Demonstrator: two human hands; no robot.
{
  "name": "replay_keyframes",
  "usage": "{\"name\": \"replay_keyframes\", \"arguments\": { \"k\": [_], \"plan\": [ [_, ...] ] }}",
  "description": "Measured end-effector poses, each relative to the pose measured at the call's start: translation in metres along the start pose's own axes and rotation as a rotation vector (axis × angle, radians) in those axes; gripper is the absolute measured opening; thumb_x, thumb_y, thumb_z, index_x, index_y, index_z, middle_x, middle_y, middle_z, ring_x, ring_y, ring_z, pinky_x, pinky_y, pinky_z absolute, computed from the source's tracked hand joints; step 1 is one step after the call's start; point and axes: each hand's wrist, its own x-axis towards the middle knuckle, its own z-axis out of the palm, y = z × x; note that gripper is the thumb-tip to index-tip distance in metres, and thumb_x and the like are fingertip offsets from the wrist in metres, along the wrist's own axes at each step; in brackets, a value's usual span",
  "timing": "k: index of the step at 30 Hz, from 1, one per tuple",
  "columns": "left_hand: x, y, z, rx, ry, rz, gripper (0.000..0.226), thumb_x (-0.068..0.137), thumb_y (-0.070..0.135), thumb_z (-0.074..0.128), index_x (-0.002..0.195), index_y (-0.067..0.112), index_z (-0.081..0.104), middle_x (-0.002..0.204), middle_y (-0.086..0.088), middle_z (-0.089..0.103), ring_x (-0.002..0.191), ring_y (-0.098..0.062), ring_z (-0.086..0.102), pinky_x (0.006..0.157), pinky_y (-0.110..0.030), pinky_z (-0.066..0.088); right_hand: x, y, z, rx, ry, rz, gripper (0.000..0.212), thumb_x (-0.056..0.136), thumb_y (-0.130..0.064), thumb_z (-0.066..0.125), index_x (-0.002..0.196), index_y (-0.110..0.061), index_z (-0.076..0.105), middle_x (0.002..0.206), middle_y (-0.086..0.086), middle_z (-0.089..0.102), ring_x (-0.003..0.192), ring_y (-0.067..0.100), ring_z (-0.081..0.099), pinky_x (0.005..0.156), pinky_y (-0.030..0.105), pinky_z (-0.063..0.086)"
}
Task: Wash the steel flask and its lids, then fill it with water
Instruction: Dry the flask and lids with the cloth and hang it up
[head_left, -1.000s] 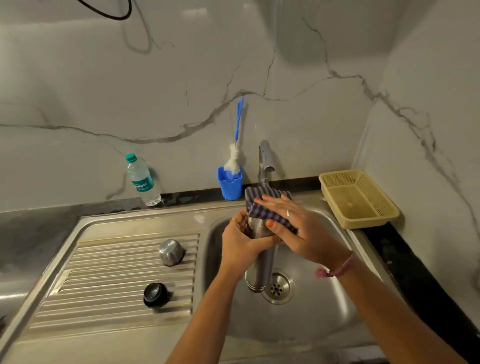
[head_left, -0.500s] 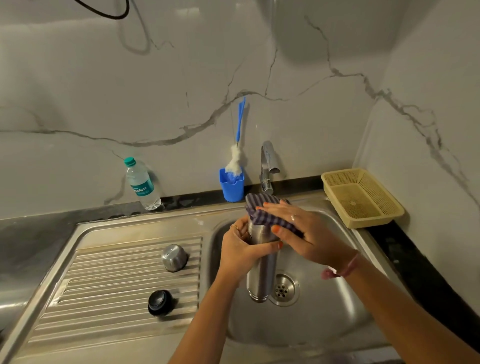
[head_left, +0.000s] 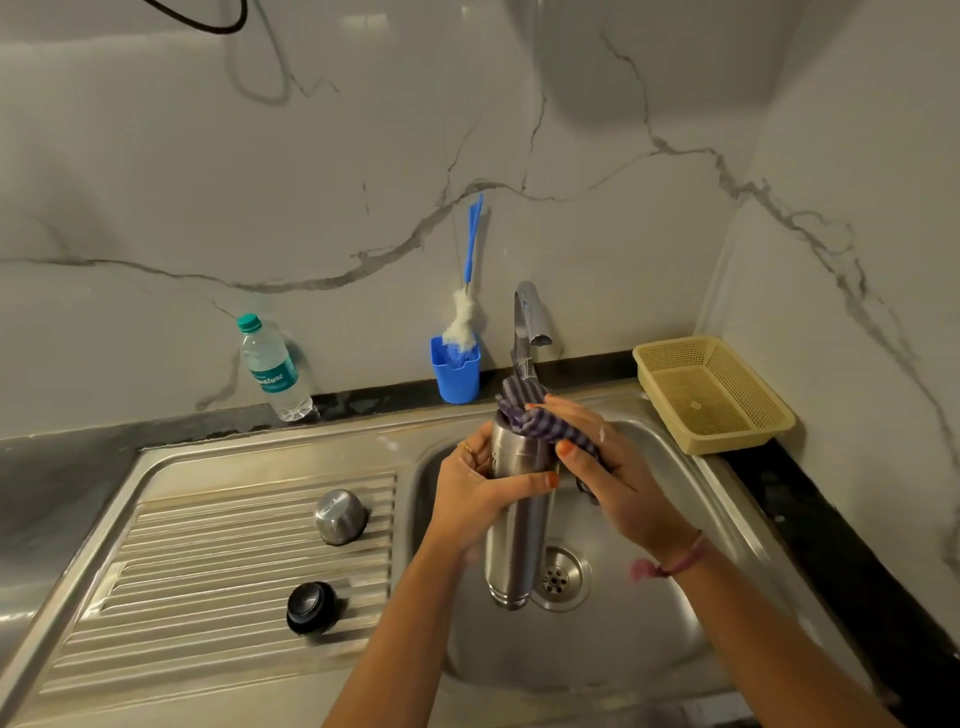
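- My left hand (head_left: 475, 488) stays wrapped round the steel flask (head_left: 514, 525), upright over the sink basin (head_left: 649, 639), frame centre
- My right hand (head_left: 597, 467) clutches the striped cloth (head_left: 535, 423), which has slid off the flask's mouth toward its right side
- Steel lid (head_left: 340, 516) and black lid (head_left: 310, 608) unmoved on the drainboard (head_left: 208, 561), lower left
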Motion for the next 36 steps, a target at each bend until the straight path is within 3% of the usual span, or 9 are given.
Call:
{"name": "replay_keyframes", "arguments": {
  "k": [3,8,11,14,17,19,22,26,36],
  "plan": [
    [-0.001,-0.004,0.006,-0.089,-0.003,-0.029,0.053,0.069,-0.003,0.082,0.117,0.009,0.064,0.111,-0.013,0.072,0.102,-0.031,0.069,0.087,-0.038,0.057,-0.012,0.0,0.01,0.334,0.101,0.171,0.045,0.099,-0.025,0.043,0.139,-0.004,0.044,0.136,0.011,0.055,0.131,0.026,0.047,0.111,0.049,0.036],
    [-0.002,-0.013,0.007,-0.26,-0.026,-0.052,0.057,0.066,0.02,0.088,0.116,0.008,0.063,0.106,-0.012,0.072,0.097,-0.023,0.069,0.082,-0.034,0.057,-0.004,-0.012,0.024,0.531,0.234,0.352,0.064,0.094,-0.06,0.034,0.136,-0.016,0.05,0.131,0.006,0.06,0.123,0.019,0.056,0.103,0.04,0.044],
    [-0.001,-0.012,0.009,-0.273,-0.053,-0.06,0.071,0.059,0.034,0.093,0.118,0.008,0.062,0.106,-0.012,0.071,0.096,-0.024,0.068,0.082,-0.035,0.057,0.015,-0.013,0.024,0.335,0.225,0.319,0.033,0.097,-0.043,0.042,0.121,-0.023,0.053,0.111,-0.004,0.064,0.099,0.003,0.063,0.084,0.024,0.051],
    [-0.001,-0.007,0.014,-0.344,-0.04,-0.066,0.079,0.057,0.038,0.093,0.121,0.006,0.061,0.103,-0.011,0.072,0.091,-0.022,0.069,0.077,-0.033,0.058,0.021,-0.008,0.027,0.134,0.242,0.251,0.044,0.095,-0.041,0.043,0.133,-0.019,0.041,0.114,-0.011,0.059,0.101,-0.001,0.061,0.087,0.02,0.049],
    [-0.001,-0.001,0.02,-0.407,0.022,-0.085,0.069,0.063,0.039,0.089,0.118,0.006,0.063,0.101,-0.01,0.073,0.089,-0.022,0.069,0.076,-0.035,0.058,0.014,-0.006,0.032,-0.122,0.259,0.153,0.06,0.096,-0.05,0.035,0.148,-0.021,0.03,0.13,-0.006,0.054,0.119,0.005,0.052,0.102,0.03,0.045],
    [0.0,0.001,0.023,-0.48,0.092,-0.126,0.047,0.075,0.036,0.076,0.112,0.01,0.065,0.1,-0.01,0.072,0.09,-0.024,0.068,0.083,-0.041,0.058,0.004,-0.005,0.036,-0.257,0.277,0.116,0.063,0.096,-0.055,0.032,0.15,-0.025,0.025,0.139,-0.001,0.049,0.124,0.011,0.049,0.103,0.039,0.045],
    [0.007,0.009,0.018,-0.574,0.242,-0.167,0.047,0.072,0.042,0.068,0.113,0.017,0.062,0.103,-0.012,0.072,0.092,-0.026,0.069,0.09,-0.047,0.055,-0.029,-0.001,0.047,-0.415,0.242,0.096,0.062,0.097,-0.058,0.027,0.151,-0.027,0.022,0.146,-0.002,0.043,0.127,0.013,0.047,0.101,0.041,0.045],
    [0.019,0.018,0.006,-0.504,0.271,-0.117,0.079,0.066,0.056,0.076,0.134,0.022,0.053,0.119,-0.016,0.066,0.101,-0.029,0.067,0.078,-0.044,0.059,-0.072,0.008,0.055,-0.41,0.234,0.143,0.062,0.097,-0.06,0.024,0.152,-0.034,0.016,0.151,-0.011,0.035,0.129,0.006,0.039,0.106,0.036,0.039],
    [0.021,0.012,0.023,-0.493,0.094,-0.081,0.073,0.068,0.05,0.081,0.128,0.012,0.059,0.118,-0.016,0.067,0.103,-0.028,0.065,0.096,-0.046,0.054,0.039,-0.031,0.034,-0.469,0.325,0.058,0.066,0.096,-0.051,0.023,0.15,-0.013,0.027,0.143,0.006,0.046,0.125,0.022,0.046,0.105,0.039,0.038]
  ]
}}
